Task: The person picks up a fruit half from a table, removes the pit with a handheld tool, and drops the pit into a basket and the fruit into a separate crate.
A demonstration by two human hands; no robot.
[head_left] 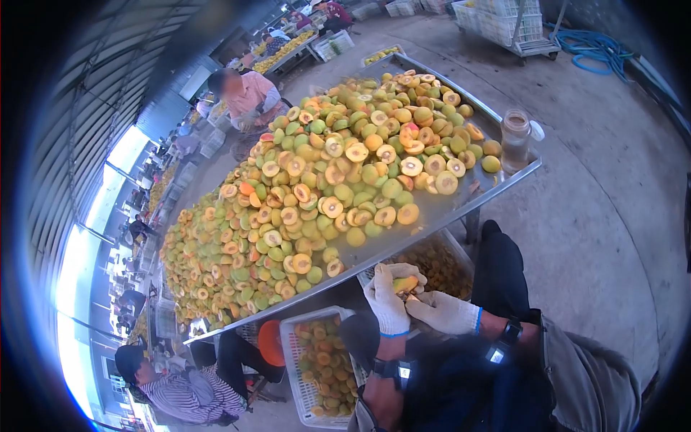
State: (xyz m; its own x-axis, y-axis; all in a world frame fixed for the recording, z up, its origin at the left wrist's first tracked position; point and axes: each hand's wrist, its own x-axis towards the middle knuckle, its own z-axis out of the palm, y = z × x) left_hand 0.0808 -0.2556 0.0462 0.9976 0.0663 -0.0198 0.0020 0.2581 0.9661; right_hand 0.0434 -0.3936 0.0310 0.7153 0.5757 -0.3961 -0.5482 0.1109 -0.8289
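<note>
My left hand (pixel 389 297), in a white knit glove, is closed around a yellow-green stone fruit (pixel 405 284), a peach or an apricot. Beside it my right hand (pixel 445 312), gloved alike, has its fingers pinched together close against the fruit; a small thing at their tips is too small to name. Both hands are just off the near edge of a metal table (pixel 461 209). A big heap of halved stone fruits (pixel 324 180) covers much of that table, many with brown pits or hollows showing. Under my hands stands a crate of small brown pieces (pixel 432 263).
A clear plastic bottle (pixel 515 140) stands at the table's right corner. Below the near edge is a white crate (pixel 291 367) of fruit halves, by an orange container (pixel 271 343). Co-workers sit at the left (pixel 191 392) and across the table (pixel 252 97). A blue hose (pixel 594 50) lies behind.
</note>
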